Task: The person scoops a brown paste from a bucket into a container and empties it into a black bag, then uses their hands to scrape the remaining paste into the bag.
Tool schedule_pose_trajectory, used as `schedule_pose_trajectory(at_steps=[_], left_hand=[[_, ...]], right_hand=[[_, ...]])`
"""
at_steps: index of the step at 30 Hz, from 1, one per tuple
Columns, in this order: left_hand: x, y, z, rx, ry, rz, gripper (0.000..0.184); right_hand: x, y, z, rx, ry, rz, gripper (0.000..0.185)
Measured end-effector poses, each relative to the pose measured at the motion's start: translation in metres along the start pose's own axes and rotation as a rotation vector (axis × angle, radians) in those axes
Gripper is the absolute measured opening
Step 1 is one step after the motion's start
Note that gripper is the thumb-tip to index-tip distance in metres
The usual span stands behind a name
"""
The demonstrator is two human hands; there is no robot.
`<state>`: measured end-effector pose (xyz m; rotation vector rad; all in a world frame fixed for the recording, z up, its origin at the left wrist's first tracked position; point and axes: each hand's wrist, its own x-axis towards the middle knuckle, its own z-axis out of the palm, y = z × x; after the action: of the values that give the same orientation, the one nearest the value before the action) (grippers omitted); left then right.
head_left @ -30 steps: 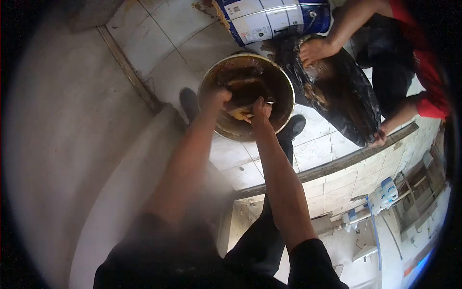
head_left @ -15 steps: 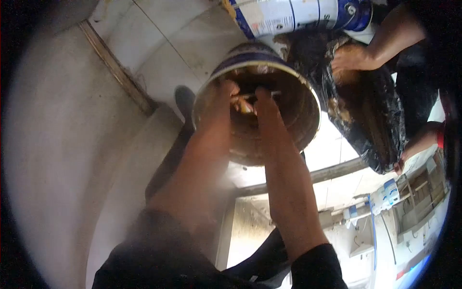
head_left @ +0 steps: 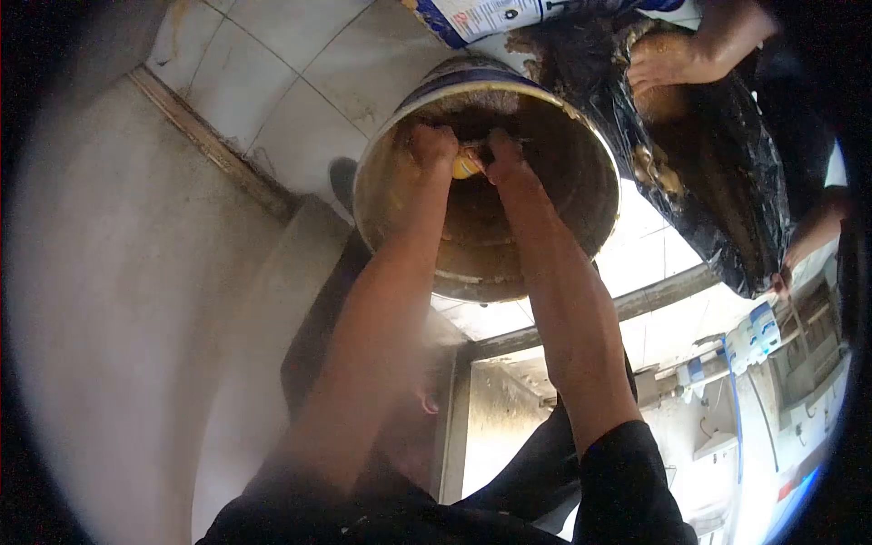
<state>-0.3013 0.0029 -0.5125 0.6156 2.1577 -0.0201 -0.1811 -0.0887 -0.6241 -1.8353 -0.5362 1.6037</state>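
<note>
Both of my arms reach into a large bucket [head_left: 561,213] whose open mouth faces me; its inner wall is coated with brown smears. My left hand [head_left: 433,147] is closed, deep inside on the left. Close beside it, my right hand [head_left: 505,156] is closed too, its fingers partly in shadow. Between the two hands shows a small yellow piece [head_left: 467,163], with a thin pale edge just above it. What each hand grips is too dark and small to name.
Another person's hand [head_left: 668,62] presses on brown material in a black plastic bag [head_left: 727,195] to the right. A blue and white bucket [head_left: 509,16] lies on its side at the top. A wall [head_left: 118,300] stands on the left, beyond a wooden strip [head_left: 213,141].
My view has shifted slightly, so the bucket looks a little larger. My hands have moved up and closer together inside it, and the yellow piece has moved with them.
</note>
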Motion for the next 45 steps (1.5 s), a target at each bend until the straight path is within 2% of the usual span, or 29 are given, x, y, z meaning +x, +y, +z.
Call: schedule_pose_trajectory(at_steps=[1,3,4,6,7,8,9,10,11,12,13,14,15,17,20,24,27,28,29,30,32,33,35,36,38,39,41,45], left_hand=[[0.01,-0.02,0.015,0.009,-0.011,-0.002,0.044],[0.04,-0.067,0.052,-0.301,-0.08,-0.184,0.042],[0.046,-0.076,0.057,-0.404,-0.098,-0.248,0.042],[0.043,-0.081,0.048,-0.624,-0.164,-0.474,0.047],[0.038,-0.086,0.042,-0.739,-0.194,-0.595,0.05],[0.034,-0.087,0.036,-0.859,-0.223,-0.714,0.053],[0.029,-0.088,0.032,-0.977,-0.253,-0.834,0.055],[0.02,-0.086,0.031,-0.988,-0.253,-0.847,0.055],[0.007,-0.077,0.031,-0.911,-0.285,-0.789,0.048],[-0.001,-0.066,0.029,-0.835,-0.317,-0.721,0.042],[-0.012,-0.053,0.02,-0.85,-0.316,-0.725,0.042],[-0.025,-0.039,0.007,-0.882,-0.236,-0.546,0.044],[-0.029,-0.035,0.003,-0.89,-0.196,-0.457,0.046],[-0.026,-0.032,0.0,-0.885,-0.125,-0.297,0.046],[0.023,-0.045,0.012,-0.674,-0.072,-0.193,0.044],[0.062,-0.037,0.02,-0.345,-0.137,-0.158,0.046],[-0.031,0.028,-0.046,-0.565,0.169,0.198,0.051],[-0.031,0.021,-0.053,-0.357,0.098,0.251,0.051],[-0.034,0.024,-0.066,-0.251,0.063,0.292,0.051],[-0.038,0.029,-0.079,-0.146,0.031,0.337,0.052],[-0.065,0.038,-0.12,-0.224,-0.219,0.485,0.043],[-0.078,0.049,-0.145,-0.214,-0.223,0.5,0.043],[-0.101,0.068,-0.19,-0.246,-0.16,0.768,0.031],[-0.097,0.066,-0.198,-0.242,-0.164,0.774,0.031],[-0.086,0.064,-0.212,0.15,0.352,1.2,0.029],[-0.08,0.062,-0.216,0.151,0.352,1.204,0.029],[-0.071,0.064,-0.219,0.168,0.543,1.267,0.027],[-0.068,0.058,-0.222,0.15,0.416,1.343,0.03]], right_hand=[[-0.001,0.023,0.001,0.088,0.02,-0.112,0.03],[-0.002,-0.003,-0.002,0.168,0.076,0.02,0.027],[0.009,-0.016,-0.008,-0.593,-0.232,-0.041,0.026],[0.012,-0.059,-0.004,-1.36,-0.537,-0.1,0.024],[-0.003,-0.09,0.009,-0.788,-0.28,0.201,0.025],[-0.008,-0.098,0.012,-0.504,-0.17,0.344,0.025],[-0.013,-0.106,0.016,-0.216,-0.027,0.456,0.025],[-0.016,-0.099,0.012,-0.203,-0.111,0.365,0.028],[-0.02,-0.098,0.009,-0.191,-0.197,0.274,0.03],[-0.022,-0.097,0.013,-0.204,-0.201,0.271,0.03],[-0.027,-0.102,0.021,-0.184,-0.065,0.217,0.033],[-0.032,-0.108,0.028,-0.16,0.069,0.162,0.036],[-0.037,-0.12,0.035,-0.163,0.064,0.162,0.036],[-0.049,-0.141,0.043,-0.021,0.165,0.341,0.037],[-0.034,-0.139,0.052,0.048,0.204,0.404,0.038],[-0.019,-0.125,0.058,0.205,0.181,0.429,0.04],[-0.023,-0.102,0.063,0.494,0.058,0.46,0.042],[-0.025,-0.095,0.064,0.491,-0.026,0.434,0.042],[-0.014,-0.076,0.056,-0.11,-0.246,0.245,0.044],[-0.003,-0.057,0.048,-0.701,-0.349,-0.016,0.046],[-0.006,-0.069,0.059,-0.674,-0.287,0.001,0.046],[-0.005,-0.069,0.063,-0.585,-0.198,0.071,0.047],[-0.009,-0.069,0.069,-0.453,-0.055,0.166,0.047],[-0.008,-0.07,0.069,-0.426,-0.006,0.172,0.048],[-0.005,-0.07,0.069,-0.392,0.077,0.159,0.048],[-0.004,-0.068,0.069,-0.373,0.111,0.152,0.049],[-0.003,-0.067,0.068,-0.353,0.158,0.13,0.049],[-0.001,-0.058,0.065,-0.505,0.114,0.052,0.051]])
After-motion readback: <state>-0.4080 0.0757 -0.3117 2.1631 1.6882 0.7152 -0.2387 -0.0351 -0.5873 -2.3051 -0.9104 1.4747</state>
